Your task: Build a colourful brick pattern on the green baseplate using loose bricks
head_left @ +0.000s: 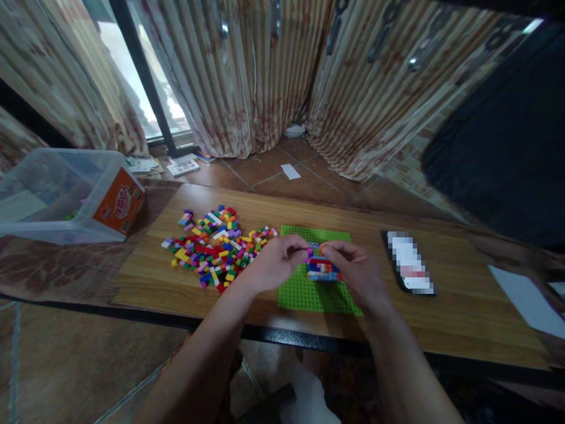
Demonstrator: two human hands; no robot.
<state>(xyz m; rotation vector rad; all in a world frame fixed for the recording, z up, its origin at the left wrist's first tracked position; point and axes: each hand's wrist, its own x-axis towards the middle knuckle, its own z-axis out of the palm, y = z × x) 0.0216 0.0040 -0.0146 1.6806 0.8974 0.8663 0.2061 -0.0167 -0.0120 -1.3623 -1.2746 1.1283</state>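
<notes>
A green studded baseplate (293, 294) lies on the wooden table, with a small build of multicoloured toy bricks (324, 275) on its middle. Over the left of that build, my left hand (280, 259) pinches a magenta brick (308, 253) between thumb and forefinger. My right hand (357, 268) is at the build's right side, its thumb and finger closed around an orange brick (322, 248). The fingers of both hands nearly meet and cover part of the build. Whether the orange brick is loose or attached, I cannot tell.
Loose bricks (212, 250) spread in a pile left of the baseplate. A phone (410, 265) lies to the right, and a white paper (525, 300) beyond it. A clear plastic bin (66, 194) stands at the far left. The table's dark front edge (300, 335) runs below my forearms.
</notes>
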